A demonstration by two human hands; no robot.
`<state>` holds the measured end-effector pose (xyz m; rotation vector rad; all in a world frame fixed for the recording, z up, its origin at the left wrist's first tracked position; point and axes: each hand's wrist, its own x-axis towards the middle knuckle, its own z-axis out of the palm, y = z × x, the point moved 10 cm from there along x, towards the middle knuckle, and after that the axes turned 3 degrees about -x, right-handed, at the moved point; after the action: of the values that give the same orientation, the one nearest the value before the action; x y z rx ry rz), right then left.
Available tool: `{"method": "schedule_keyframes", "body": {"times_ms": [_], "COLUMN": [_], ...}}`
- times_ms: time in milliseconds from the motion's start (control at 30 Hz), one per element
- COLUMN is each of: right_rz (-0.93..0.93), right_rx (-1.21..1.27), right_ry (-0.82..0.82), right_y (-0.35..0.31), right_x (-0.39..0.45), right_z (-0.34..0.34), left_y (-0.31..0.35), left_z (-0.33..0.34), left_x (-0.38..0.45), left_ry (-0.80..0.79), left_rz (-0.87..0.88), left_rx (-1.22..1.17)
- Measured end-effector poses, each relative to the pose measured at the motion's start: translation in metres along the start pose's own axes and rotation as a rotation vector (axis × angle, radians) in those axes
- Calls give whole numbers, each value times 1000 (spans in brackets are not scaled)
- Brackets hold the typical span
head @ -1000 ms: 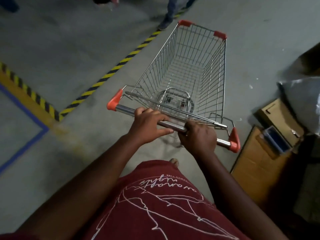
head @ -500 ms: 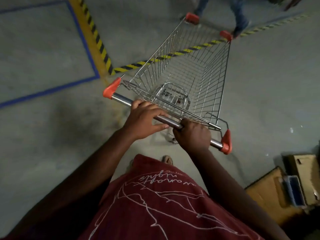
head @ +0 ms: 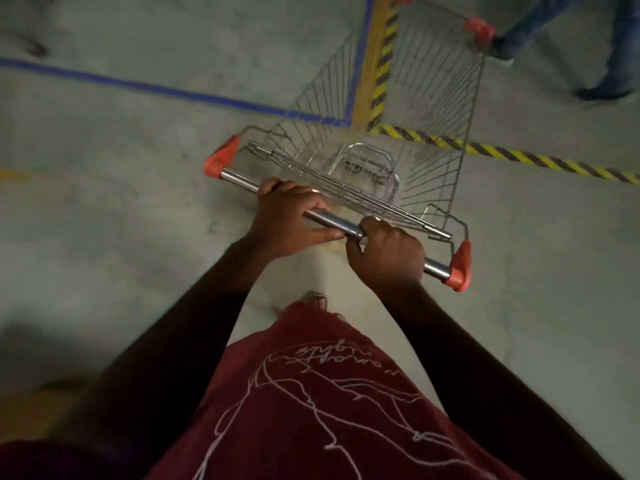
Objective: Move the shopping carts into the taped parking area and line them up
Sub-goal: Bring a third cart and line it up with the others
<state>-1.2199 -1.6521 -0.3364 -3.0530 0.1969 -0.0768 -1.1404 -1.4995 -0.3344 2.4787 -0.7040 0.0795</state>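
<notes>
Head view: Grey concrete floor (head: 104,237), marked with blue tape (head: 138,85) running left to right and turning upward at a corner, and black-and-yellow hazard tape (head: 519,155) running off to the right from nearly the same corner. Another person's legs in jeans (head: 609,53) stand at the upper right, just beyond the basket's nose.

Shopping cart (head: 433,109): one wire cart, empty, directly ahead of the person. Its basket lies over the tape corner, so blue and hazard lines both show through the mesh. Long axis runs from the handle bar (head: 332,220) near the person up and slightly right toward the red front corner; the nose points away from the wearer.

Left hand (head: 287,220): fingers curled over the bar, thumb stretched along beneath it. Right hand (head: 388,256): wrapped in a full fist round the bar, close beside the left.

Progress, as judged: cart is at the boundary of a taped zone, not yet settled inside it. No other carts are visible, so no line-up can be confirmed. Remaining: roll this cart fully in, square it to the tape, and bring any others alongside.
</notes>
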Motion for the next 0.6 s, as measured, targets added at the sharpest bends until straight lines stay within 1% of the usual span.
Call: {"method": "schedule_keyframes", "body": {"times_ms": [167, 300, 467, 600], "right_rz": [-143, -245, -345, -376], "right_rx": [29, 53, 43, 50], "right_ry": [8, -14, -10, 11], "right_y": [-53, -105, -182, -253], "right_x": [29, 52, 85, 115], "right_z": [4, 13, 21, 26], "left_y": [-50, -97, -163, -227], "left_z": [-31, -59, -99, -138], "left_x": [-24, -41, -54, -56], "left_ry": [29, 112, 181, 236], "left_rz": [-166, -242, -265, -233], "left_rx": [47, 79, 116, 117]}}
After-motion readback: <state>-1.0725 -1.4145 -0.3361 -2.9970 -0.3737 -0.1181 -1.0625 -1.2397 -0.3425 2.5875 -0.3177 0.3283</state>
